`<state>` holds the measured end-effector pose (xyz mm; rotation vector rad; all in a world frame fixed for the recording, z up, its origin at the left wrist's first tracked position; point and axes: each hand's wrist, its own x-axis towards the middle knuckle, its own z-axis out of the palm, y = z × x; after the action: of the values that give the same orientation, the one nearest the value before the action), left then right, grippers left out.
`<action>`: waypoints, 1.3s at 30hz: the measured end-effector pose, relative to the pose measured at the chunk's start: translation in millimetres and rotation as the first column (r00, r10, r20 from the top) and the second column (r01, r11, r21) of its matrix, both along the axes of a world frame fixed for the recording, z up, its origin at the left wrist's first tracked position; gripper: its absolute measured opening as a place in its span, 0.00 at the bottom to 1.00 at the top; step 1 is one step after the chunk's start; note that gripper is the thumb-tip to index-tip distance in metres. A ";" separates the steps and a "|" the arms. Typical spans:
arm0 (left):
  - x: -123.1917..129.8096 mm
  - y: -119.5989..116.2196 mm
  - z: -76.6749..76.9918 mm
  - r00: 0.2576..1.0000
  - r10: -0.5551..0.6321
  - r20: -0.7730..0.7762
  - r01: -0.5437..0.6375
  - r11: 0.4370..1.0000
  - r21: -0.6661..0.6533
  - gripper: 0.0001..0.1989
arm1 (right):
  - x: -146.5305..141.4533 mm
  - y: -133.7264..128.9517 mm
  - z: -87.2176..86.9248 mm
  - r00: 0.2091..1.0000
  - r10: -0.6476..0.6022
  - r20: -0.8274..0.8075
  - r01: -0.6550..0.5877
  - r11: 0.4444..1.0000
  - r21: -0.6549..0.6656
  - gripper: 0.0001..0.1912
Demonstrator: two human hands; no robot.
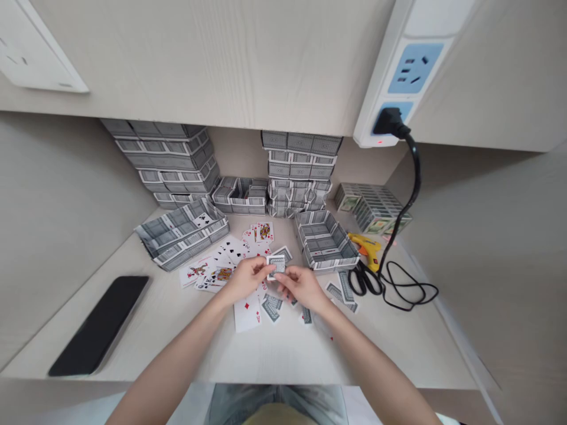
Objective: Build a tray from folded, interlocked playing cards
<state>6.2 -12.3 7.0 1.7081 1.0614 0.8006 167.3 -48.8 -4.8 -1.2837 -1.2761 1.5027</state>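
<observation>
Between both hands, above the desk, is a small folded playing card (276, 267) with its grey patterned back toward me. My left hand (245, 277) pinches its left edge, and my right hand (303, 286) grips its lower right side. Under and left of the hands lie loose face-up playing cards (234, 249), overlapping one another, with a joker (197, 270) among them. An ace of diamonds (247, 314) lies just below my left hand. Several folded card pieces (271, 307) are scattered around my right hand.
Open boxes made of cards stand at left (186, 236) and right (326, 242). Tall card-box stacks (172, 162) rise behind. A yellow glue gun (367, 248), black-handled scissors (365, 280) and a power cable (414, 177) lie right; a black phone (101, 324) lies left. A cabinet (283, 65) overhangs.
</observation>
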 end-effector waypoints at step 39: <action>6.3 -3.6 -7.5 0.988 -0.016 0.153 0.048 0.976 -0.212 0.15 | 2.9 -4.1 2.8 0.997 0.069 0.045 -0.068 0.997 -0.031 0.16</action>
<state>12.5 -15.9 -0.5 1.4555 0.9769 0.7534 170.2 -52.9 -2.1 -1.3126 -1.3441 1.5532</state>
